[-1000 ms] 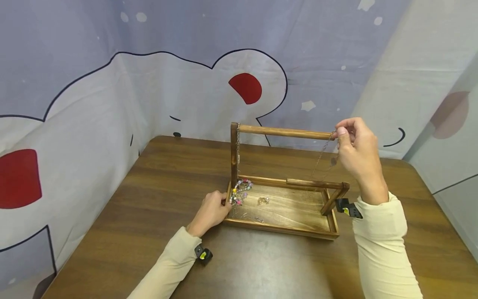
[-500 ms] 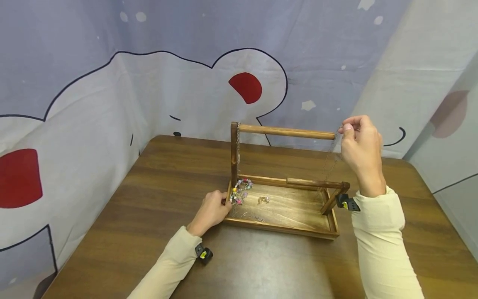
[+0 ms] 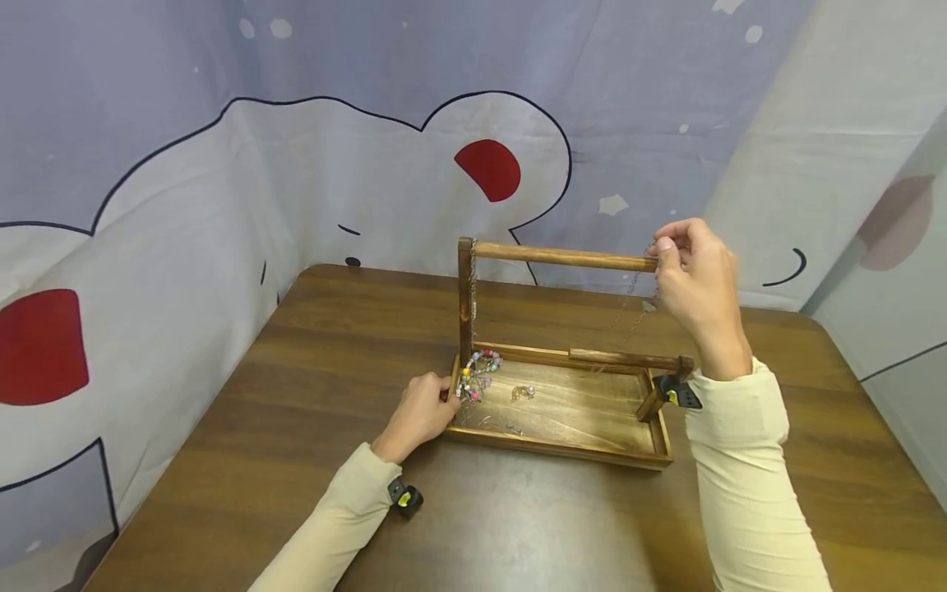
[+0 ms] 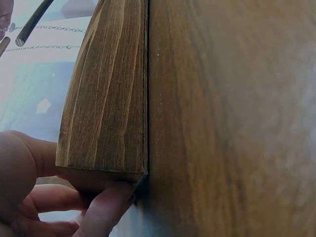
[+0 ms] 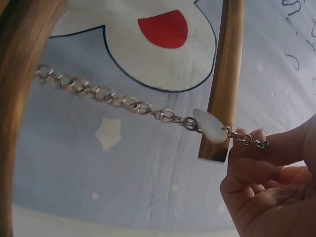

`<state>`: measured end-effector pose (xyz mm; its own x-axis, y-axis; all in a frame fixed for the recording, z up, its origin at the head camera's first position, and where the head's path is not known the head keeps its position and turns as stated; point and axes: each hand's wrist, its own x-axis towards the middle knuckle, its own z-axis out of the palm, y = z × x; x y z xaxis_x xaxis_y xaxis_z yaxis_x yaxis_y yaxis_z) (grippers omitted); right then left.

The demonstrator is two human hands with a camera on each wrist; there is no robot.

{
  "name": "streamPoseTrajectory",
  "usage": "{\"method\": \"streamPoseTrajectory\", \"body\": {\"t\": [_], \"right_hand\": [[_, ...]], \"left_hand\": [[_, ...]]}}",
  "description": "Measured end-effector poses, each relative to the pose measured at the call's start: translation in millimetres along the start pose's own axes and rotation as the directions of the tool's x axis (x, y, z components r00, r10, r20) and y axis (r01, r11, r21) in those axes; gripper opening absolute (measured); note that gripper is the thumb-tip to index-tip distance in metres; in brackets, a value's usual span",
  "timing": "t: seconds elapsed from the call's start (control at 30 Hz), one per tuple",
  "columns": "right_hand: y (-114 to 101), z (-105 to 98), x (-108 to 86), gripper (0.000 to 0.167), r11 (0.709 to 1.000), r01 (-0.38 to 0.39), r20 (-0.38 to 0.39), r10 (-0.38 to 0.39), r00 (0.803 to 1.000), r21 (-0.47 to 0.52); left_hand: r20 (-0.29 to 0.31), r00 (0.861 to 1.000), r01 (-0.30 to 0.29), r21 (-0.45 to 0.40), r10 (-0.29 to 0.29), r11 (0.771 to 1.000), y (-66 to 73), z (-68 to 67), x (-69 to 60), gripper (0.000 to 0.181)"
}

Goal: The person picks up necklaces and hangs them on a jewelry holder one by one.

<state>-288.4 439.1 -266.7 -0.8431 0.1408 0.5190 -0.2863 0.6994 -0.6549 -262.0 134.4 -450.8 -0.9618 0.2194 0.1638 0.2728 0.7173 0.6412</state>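
Observation:
In the head view, a wooden jewelry stand (image 3: 577, 448) has a shallow tray base and a long upper bar (image 3: 565, 256) on a left post. My left hand (image 3: 417, 418) grips the tray's left end; the left wrist view shows thumb and fingers about its wooden corner (image 4: 106, 98). My right hand (image 3: 695, 284) pinches one end of a silver chain necklace (image 5: 133, 104) at the bar's free right end. A pale flat pendant (image 5: 210, 127) sits on the chain near my fingertips. The chain hangs down behind the bar; its lower end is hard to make out.
Another chain (image 3: 474, 300) hangs at the bar's left end. A colorful beaded bracelet (image 3: 481, 362) and small gold jewelry with a pearl (image 3: 524, 392) lie in the tray. A shorter lower bar (image 3: 625, 359) stands at right. A printed curtain (image 3: 355, 181) backs the brown table (image 3: 318, 329).
My right hand first shifted slightly right past the bar's end, then moved back left and a little up, carrying the necklace along. My left hand has stayed on the tray.

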Motion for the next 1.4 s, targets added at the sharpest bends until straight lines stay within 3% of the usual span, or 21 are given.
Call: {"method": "streamPoseTrajectory", "body": {"t": [0.27, 0.73, 1.0, 1.4], "right_hand": [[-11.5, 16.4, -1.7, 0.016, 0.996, 0.065, 0.04, -0.067, 0.997, 0.062], [-30.5, 41.3, -9.5, 0.014, 0.994, 0.105, 0.074, -0.107, 0.991, 0.038], [-48.4, 54.4, -9.9, 0.013, 0.982, 0.18, 0.114, -0.185, 0.976, 0.052], [-61.4, 77.1, -19.6, 0.01, 0.967, 0.231, 0.155, -0.246, 0.957, 0.106]], "left_hand": [[-0.008, 1.0, 0.002, -0.016, -0.003, 1.0, -0.4, 1.4, 1.5, 0.025], [0.007, 1.0, -0.007, 0.007, 0.007, 1.0, -1.7, 2.5, 1.3, 0.022], [0.007, 1.0, 0.012, -0.02, -0.011, 1.0, 1.1, 0.1, 2.1, 0.018], [0.001, 1.0, 0.0, -0.02, 0.0, 1.0, -0.8, 1.2, 1.1, 0.021]]}}
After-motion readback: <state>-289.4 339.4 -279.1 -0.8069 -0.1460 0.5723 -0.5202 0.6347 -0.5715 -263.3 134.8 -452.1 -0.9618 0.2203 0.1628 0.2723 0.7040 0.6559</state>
